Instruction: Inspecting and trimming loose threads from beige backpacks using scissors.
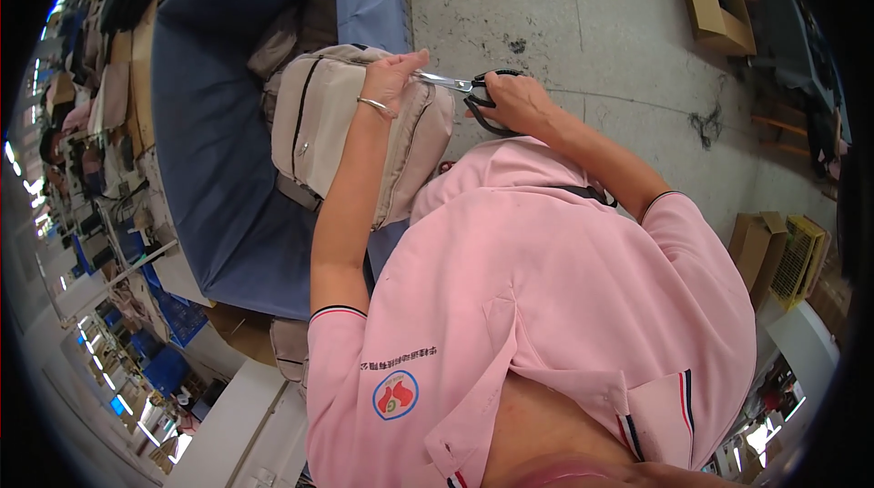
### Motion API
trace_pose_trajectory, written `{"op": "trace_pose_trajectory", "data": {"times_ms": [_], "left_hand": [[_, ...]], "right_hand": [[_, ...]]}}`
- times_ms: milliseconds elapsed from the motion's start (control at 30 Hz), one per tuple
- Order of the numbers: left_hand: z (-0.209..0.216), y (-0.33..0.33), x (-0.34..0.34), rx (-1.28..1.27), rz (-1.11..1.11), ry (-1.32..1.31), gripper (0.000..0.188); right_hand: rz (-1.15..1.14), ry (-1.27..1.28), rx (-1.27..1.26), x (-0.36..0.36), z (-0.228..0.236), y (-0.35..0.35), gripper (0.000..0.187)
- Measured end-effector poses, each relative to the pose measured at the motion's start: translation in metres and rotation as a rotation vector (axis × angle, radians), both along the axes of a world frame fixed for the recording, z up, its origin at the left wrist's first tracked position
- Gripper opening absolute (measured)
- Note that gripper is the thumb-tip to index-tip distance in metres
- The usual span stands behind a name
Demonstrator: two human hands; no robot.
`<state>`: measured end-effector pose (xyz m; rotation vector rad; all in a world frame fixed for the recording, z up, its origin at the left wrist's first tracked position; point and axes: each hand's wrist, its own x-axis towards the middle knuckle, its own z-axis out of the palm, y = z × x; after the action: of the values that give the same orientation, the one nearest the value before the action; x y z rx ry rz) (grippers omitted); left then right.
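My right hand point(519, 104) grasps black-handled scissors point(461, 85), their tips obscured at my left hand point(390, 80), whose grip on the beige backpack point(314, 119) I cannot tell.

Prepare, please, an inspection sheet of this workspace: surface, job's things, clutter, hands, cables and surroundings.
Surface: blue soft-sided bin around and below the bag; grey floor beyond, with dark marks.
Job's things: beige backpack; black-handled scissors, tips near the left fingers.
Clutter: more beige fabric in the bin.
Hands: left hand at the backpack, pinched item unclear; right hand holds the scissors.
Cables: none identifiable.
Surroundings: cardboard box, yellow crate.
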<state>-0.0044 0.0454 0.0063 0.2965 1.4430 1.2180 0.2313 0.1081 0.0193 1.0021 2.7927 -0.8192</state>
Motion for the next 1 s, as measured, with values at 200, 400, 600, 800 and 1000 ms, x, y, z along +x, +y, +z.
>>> {"op": "trace_pose_trajectory", "data": {"times_ms": [200,400,600,800,1000], "left_hand": [[-0.005,0.000,0.000,-0.018,-0.003,-0.024,0.028],[-0.008,0.002,-0.002,-0.035,-0.004,-0.025,0.031],[-0.009,0.003,-0.004,-0.110,-0.035,0.038,0.032],[0.005,0.004,-0.003,-0.055,-0.141,0.064,0.036],[0.020,0.024,0.042,0.315,-0.338,0.252,0.056]], "right_hand": [[-0.029,-0.002,0.030,0.002,-0.012,-0.007,0.061],[-0.062,-0.010,0.155,-0.001,-0.016,-0.012,0.059],[-0.069,-0.088,0.056,0.000,-0.018,-0.012,0.048],[-0.428,0.052,-0.440,0.020,-0.040,0.007,0.058],[-0.936,0.292,-1.140,0.045,-0.057,0.018,0.075]]}}
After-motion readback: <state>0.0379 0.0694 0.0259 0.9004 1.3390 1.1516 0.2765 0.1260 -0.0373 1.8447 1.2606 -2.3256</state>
